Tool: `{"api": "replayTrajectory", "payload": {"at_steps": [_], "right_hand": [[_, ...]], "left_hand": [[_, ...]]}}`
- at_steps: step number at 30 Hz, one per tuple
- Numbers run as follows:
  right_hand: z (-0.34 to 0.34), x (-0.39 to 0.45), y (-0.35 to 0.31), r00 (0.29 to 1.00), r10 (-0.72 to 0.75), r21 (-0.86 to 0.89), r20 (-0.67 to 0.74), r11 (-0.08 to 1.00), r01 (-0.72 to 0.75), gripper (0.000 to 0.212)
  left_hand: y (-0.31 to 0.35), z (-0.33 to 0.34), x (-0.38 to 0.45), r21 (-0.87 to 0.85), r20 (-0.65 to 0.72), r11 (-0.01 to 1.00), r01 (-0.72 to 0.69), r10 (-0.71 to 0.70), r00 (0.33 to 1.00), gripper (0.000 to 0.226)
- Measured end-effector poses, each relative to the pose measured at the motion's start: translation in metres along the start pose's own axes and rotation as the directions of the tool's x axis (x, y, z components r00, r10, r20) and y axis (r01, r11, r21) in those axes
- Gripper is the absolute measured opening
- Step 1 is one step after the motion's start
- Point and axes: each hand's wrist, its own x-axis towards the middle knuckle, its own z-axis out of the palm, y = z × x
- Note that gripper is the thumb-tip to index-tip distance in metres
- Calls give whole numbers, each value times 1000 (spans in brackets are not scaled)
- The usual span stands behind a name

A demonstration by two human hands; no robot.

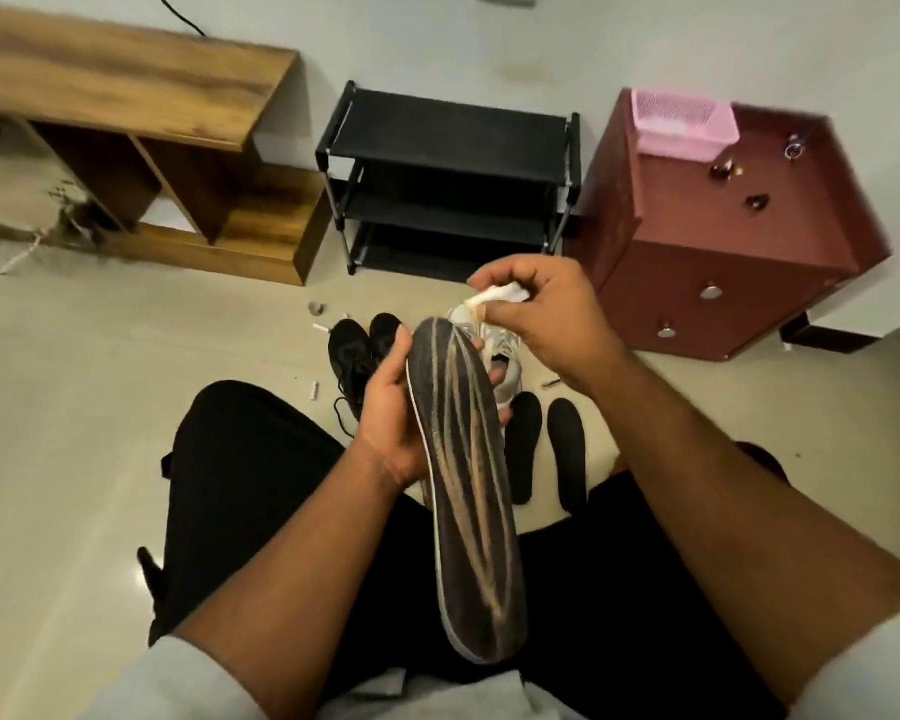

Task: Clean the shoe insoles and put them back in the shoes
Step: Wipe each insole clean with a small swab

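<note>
My left hand grips a long dark insole with tan streaks, held lengthwise over my lap. Just above the insole's toe end, my right hand pinches a crumpled white wipe. A pair of black shoes stands on the floor behind my left hand. Partly hidden behind the insole and my right hand is a grey-white shoe. Two black insoles lie side by side on the floor to the right of the held one.
Against the far wall stand a wooden cabinet, a black shoe rack and a dark red cabinet with a pink basket on top. Small bits of litter lie on the tiled floor near the black shoes.
</note>
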Motion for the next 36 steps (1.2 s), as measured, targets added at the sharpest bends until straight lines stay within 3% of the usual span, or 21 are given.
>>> {"api": "replayTrajectory", "payload": {"at_steps": [3, 6, 11, 17, 22, 29, 36], "right_hand": [[15, -1, 5, 999, -1, -152, 46, 988, 8, 21], [24, -1, 9, 996, -13, -319, 86, 947, 40, 19], [29, -2, 1, 938, -205, -541, 278, 773, 329, 19], [31, 4, 2, 917, -250, -609, 311, 688, 395, 16], [26, 7, 8, 941, -248, -610, 229, 717, 337, 16], [48, 7, -3, 892, -285, -571, 352, 689, 446, 12], [29, 12, 7, 945, -231, -607, 234, 724, 327, 15]], "left_hand": [[-9, -15, -3, 13, 89, 1000, 15, -16, 996, 82], [-11, -14, -7, -16, 90, 1000, 21, -19, 996, 79], [-11, -10, -4, -23, 75, 999, 22, -20, 997, 80], [-11, -12, -1, -20, 78, 1000, 15, -13, 997, 79], [-7, -16, -1, -57, 48, 998, 9, -6, 999, 81], [-10, -15, 4, -50, 12, 999, 8, -8, 1000, 68], [-6, -16, 9, -43, 11, 999, -9, 9, 1000, 77]]}}
